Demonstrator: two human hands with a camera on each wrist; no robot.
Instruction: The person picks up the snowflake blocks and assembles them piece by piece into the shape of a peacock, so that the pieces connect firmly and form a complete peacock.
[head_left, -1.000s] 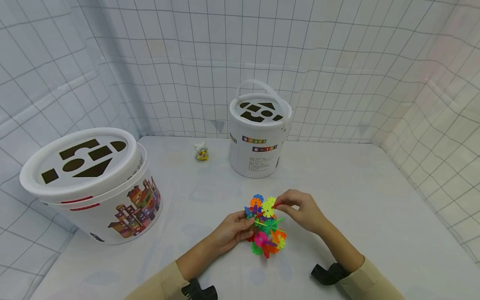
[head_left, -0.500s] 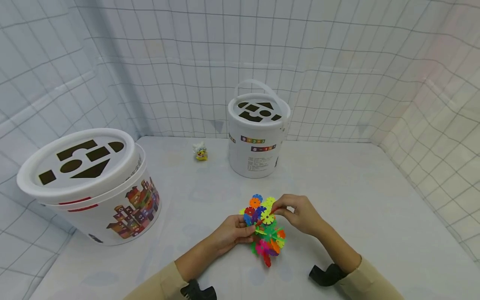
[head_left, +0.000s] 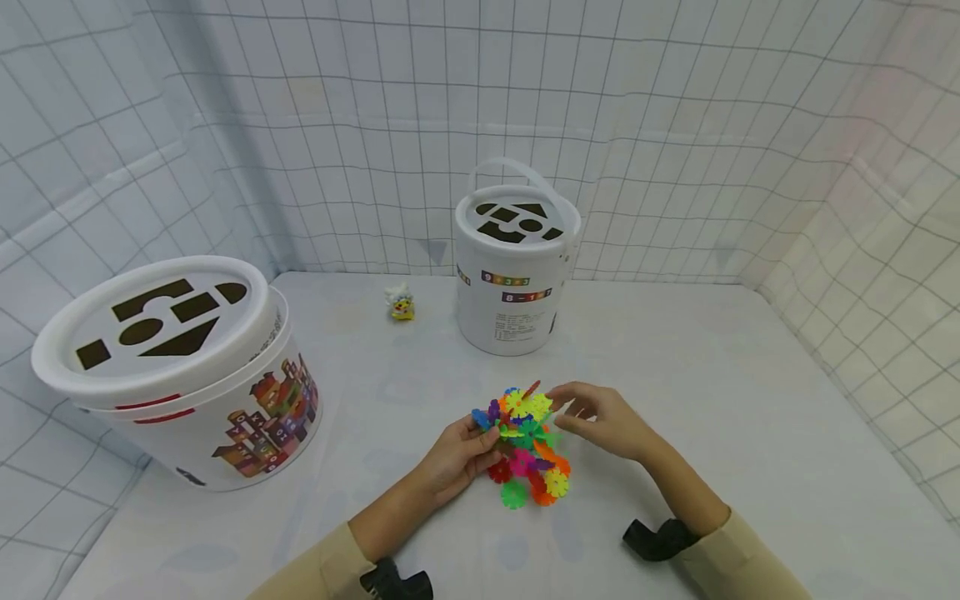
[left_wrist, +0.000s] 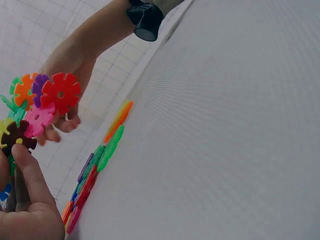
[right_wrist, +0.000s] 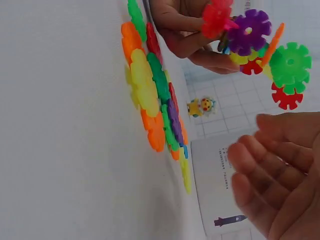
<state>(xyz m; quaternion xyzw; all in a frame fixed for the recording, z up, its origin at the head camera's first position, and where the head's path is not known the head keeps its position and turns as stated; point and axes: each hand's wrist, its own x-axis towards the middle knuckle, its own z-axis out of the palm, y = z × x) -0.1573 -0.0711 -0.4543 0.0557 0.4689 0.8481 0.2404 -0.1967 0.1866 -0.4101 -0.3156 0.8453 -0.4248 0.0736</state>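
Note:
My left hand (head_left: pixel 459 460) pinches a colourful cluster of interlocked snowflake discs (head_left: pixel 525 429) between thumb and fingers, in front of me. In the left wrist view the left thumb presses a dark brown disc (left_wrist: pixel 19 135). A thin red disc (head_left: pixel 531 389) sticks up edge-on at the cluster's top. My right hand (head_left: pixel 611 423) is beside the cluster's right side; the right wrist view shows its fingers (right_wrist: pixel 250 160) loosely bent and holding nothing. More discs (right_wrist: pixel 145 82) lie flat on the table below, several of them overlapping; from the head they are hard to tell from the cluster.
A large white bucket (head_left: pixel 247 417) with a shape-cutout lid (head_left: pixel 161 329) stands at the left. Behind the cluster is a smaller handled bucket (head_left: pixel 506 308). A small yellow-and-white figurine (head_left: pixel 401 302) sits left of it. Grid-patterned curtain (head_left: pixel 360 150) surrounds the white table (head_left: pixel 697 367).
The red disc pinched by my right hand has gone onto the top of the cluster, and the right fingers have let go. My left hand has turned and tilted the cluster.

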